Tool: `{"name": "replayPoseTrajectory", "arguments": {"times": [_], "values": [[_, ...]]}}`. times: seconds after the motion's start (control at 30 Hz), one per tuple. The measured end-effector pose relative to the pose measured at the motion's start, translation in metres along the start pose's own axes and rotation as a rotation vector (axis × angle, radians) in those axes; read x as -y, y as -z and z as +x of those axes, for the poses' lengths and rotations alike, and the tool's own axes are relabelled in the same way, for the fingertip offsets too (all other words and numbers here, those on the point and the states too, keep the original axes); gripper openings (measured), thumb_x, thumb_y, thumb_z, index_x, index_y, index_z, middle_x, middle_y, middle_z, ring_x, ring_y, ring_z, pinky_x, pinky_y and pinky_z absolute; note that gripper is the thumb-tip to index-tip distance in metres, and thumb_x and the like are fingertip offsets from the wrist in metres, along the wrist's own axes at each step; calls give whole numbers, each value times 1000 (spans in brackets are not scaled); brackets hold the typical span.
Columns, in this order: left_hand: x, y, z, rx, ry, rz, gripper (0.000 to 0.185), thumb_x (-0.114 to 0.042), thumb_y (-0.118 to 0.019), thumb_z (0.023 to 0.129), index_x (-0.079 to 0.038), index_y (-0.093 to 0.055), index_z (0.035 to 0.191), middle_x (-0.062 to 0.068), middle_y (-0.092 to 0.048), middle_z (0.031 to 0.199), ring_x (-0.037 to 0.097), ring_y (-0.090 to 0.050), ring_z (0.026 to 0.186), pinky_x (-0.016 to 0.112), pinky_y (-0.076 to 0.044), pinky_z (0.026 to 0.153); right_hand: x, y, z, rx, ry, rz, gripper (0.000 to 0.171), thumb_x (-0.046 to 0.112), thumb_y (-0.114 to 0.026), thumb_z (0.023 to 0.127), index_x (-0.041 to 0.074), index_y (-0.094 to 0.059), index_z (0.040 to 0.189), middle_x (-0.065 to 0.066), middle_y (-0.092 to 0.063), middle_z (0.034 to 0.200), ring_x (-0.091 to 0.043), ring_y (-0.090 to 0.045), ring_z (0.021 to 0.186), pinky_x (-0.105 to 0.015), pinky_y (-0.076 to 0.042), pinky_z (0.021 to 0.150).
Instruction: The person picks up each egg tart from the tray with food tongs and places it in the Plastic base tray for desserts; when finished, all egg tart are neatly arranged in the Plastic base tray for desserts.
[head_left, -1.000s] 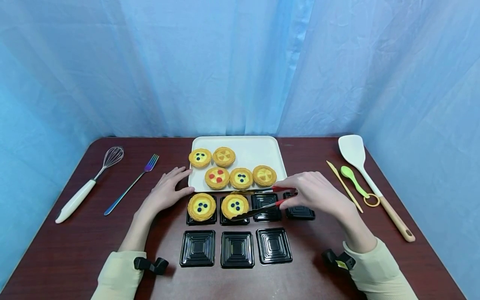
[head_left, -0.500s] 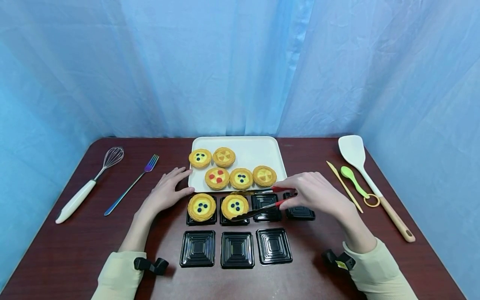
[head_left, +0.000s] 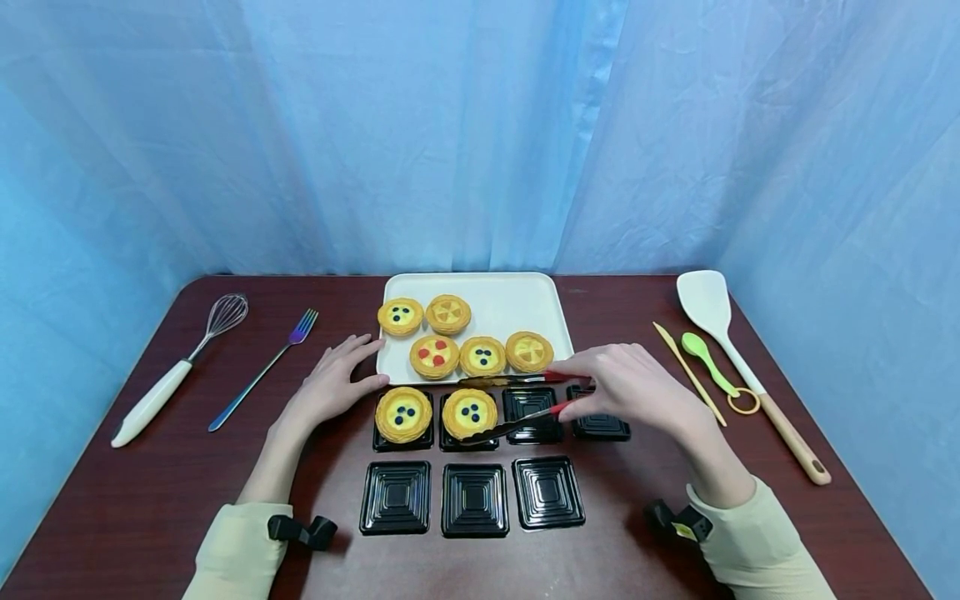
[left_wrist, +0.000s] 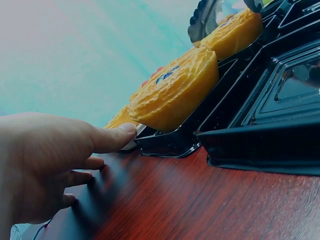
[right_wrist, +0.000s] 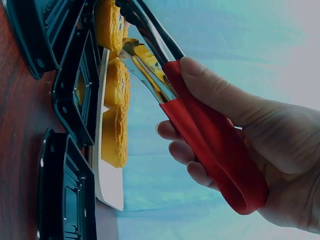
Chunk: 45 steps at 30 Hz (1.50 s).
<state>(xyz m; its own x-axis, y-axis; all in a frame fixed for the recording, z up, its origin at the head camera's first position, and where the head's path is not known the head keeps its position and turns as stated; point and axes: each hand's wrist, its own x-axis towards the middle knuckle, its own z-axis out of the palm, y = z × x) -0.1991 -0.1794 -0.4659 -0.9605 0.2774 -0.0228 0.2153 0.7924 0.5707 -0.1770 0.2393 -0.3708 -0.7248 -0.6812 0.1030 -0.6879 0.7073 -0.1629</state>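
My right hand grips red-handled metal tongs, thumb on one handle and fingers round the other. In the head view the tongs' tips lie on either side of an egg tart with blue berries, which sits on a black square tray; whether they press it cannot be told. Another blueberry tart rests on the black tray to its left. My left hand, fingers spread and fairly straight, touches the left edge of the white platter. In the left wrist view its thumb lies close to the nearer tart.
Several tarts lie on the platter. More black trays stand in two rows before it. At left are a whisk and a fork; at right a knife, a green spoon and a white spatula.
The tongs' tips have parted slightly around the right-hand blueberry tart. Both hands have stayed nearly in place.
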Motion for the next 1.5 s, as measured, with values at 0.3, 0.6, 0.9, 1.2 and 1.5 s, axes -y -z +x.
{"name": "replayPoseTrajectory", "arguments": {"times": [0.3, 0.6, 0.9, 1.2, 1.5], "values": [[0, 1, -1, 4, -10, -14, 66, -36, -67, 100, -10, -44, 157, 26, -33, 165, 46, -21, 157, 67, -10, 128, 2, 8, -3, -64, -28, 56, 63, 47, -89, 75, 21, -72, 130, 12, -74, 102, -3, -67, 80, -23, -53, 67], [2, 1, 1, -7, -6, -7, 66, -36, -67, 100, -10, -45, 157, 26, -33, 165, 46, -21, 157, 68, -11, 128, -5, 13, 6, -175, -124, -36, 58, 52, -82, 83, 19, -71, 130, 4, -72, 100, -8, -56, 69, -24, -43, 57], [5, 1, 1, 2, 4, -17, 67, -34, -67, 100, -10, -43, 158, 26, -32, 166, 46, -20, 158, 66, -9, 129, -15, 6, 37, -171, -222, -20, 55, 50, -80, 86, 14, -70, 126, -2, -69, 93, -17, -58, 71, -33, -46, 61], [1, -2, 0, -5, -7, -12, 66, -36, -67, 100, -11, -45, 157, 25, -34, 165, 46, -22, 157, 67, -12, 129, -13, -1, 71, -200, -253, -49, 44, 52, -82, 83, 19, -75, 112, 1, -75, 91, -19, -65, 71, -37, -51, 60], [-2, 0, 0, -7, -19, -16, 66, -37, -67, 100, -11, -45, 157, 25, -34, 165, 46, -22, 157, 67, -12, 128, -16, -13, 81, -187, -252, -90, 42, 53, -81, 85, 19, -75, 109, 0, -76, 92, -19, -62, 65, -33, -47, 54]]}}
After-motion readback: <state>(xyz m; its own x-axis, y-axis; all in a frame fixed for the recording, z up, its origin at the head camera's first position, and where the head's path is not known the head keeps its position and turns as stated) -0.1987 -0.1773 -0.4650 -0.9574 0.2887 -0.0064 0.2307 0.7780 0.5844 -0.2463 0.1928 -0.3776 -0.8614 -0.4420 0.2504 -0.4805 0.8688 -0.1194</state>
